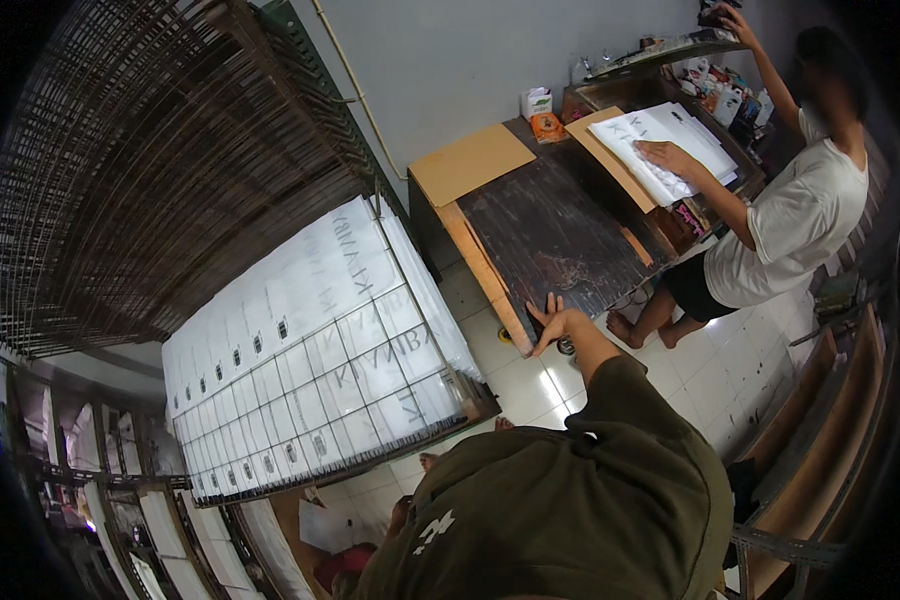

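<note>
Dim, uneven indoor light, white glare on the floor (551, 384), deep shadow across the upper-left rack (170, 150), fisheye bending toward blackened edges.

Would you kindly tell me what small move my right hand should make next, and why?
Perhaps lift the right hand toward the white printed paper sheets to help steady them: it is spread at the near corner of the dark wooden table, seemingly holding nothing, while the co-worker has one hand on the sheets and the other raised at a narrow greyish shelf.
</note>
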A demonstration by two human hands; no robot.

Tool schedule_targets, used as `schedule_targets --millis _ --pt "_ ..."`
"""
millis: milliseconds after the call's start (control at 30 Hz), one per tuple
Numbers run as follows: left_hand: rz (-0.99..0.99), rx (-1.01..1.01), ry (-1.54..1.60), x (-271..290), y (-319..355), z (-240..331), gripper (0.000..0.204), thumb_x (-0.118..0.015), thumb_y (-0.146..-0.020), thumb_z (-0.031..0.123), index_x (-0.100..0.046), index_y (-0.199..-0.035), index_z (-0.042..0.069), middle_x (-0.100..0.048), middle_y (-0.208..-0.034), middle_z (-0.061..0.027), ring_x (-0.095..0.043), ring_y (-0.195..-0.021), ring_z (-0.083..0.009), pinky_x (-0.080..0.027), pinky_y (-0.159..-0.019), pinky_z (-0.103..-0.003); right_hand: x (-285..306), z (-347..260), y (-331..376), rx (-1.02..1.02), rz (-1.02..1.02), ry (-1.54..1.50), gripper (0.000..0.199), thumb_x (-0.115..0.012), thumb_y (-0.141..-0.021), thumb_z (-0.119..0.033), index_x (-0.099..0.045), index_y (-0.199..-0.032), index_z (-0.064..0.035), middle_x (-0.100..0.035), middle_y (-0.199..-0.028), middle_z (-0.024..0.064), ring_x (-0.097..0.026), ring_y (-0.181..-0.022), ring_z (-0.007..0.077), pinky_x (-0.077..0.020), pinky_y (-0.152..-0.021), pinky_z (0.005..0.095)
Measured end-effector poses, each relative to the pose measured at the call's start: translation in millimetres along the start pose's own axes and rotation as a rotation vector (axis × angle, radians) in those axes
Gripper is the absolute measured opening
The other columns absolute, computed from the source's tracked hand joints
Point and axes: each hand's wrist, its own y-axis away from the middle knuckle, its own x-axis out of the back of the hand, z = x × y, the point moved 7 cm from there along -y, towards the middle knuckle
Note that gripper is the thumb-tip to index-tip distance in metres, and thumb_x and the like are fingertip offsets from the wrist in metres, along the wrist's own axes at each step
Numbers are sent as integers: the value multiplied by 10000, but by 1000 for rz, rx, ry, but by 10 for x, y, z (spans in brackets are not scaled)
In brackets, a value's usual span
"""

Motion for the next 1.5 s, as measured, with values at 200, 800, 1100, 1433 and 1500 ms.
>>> schedule_targets --millis 200,800,1100,1433,1500 --pt "7 22 49 60 -52 145 284 -565 -803 352 -626 -972 131 -637 -928 -122 -620 -852 -273 -486 -738 -358 202 -68 -66 -5 190 -246 1234 -784 -490 -528 -25 -1404 -197 108 -1404 271 61 -1296 445 -122 -1025 533" --pt "114 35 278 234 436 0 410 -609 -757 412 -594 -999 80 -636 -838 -164 -616 -808 -307 -482 -712 -383 93 38 -422 199 1081 -2268 418 -572 -826 -275 -445 -1177 -86 -479 -1149 46 -463 -1051 187 -464 -778 328" --pt "115 342 304 365 1070 -27 457 -550 -739 478 -604 -1016 118 -630 -920 -166 -598 -888 -300 -455 -806 -387 94 36 250 -125 1807 -1694 454 -540 -713 -107 -365 -1110 30 -455 -1077 281 -516 -920 351 -454 -801 433" --pt "108 454 520 782 1346 -788 573 -535 -699 534 -593 -1071 102 -569 -1112 -149 -520 -1054 -304 -396 -908 -382 1583 -3540 1981 922 940 -732 570 -415 -670 34 -401 -1240 54 -447 -1254 169 -485 -1039 186 -393 -846 253" --pt "163 505 531 712 1418 -1196 565 -552 -683 521 -598 -1054 97 -572 -1101 -151 -531 -1035 -307 -411 -891 -383 1377 -4354 2234 993 637 -631 583 -417 -636 49 -435 -1219 48 -461 -1241 160 -493 -1027 168 -392 -831 227"
